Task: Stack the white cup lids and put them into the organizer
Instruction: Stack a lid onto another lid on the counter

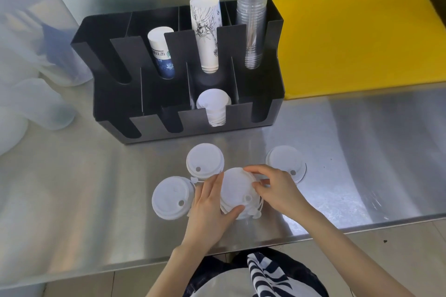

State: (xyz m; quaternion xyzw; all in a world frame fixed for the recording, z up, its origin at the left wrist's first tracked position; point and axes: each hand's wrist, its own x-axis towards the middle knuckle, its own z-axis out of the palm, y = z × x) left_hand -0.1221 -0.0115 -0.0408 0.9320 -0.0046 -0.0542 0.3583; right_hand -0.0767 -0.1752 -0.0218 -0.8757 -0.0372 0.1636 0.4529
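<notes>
We grip a short stack of round white plastic cup lids (pixel 237 191) between left hand (pixel 208 202) and right hand (pixel 275 189). Three loose lids lie around it; the black compartmented plastic organizer (pixel 263 113) stands beyond.

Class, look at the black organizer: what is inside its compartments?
The black organizer holds two paper cup stacks, clear cups and white lids. Other slots look empty; their floors are hidden.
</notes>
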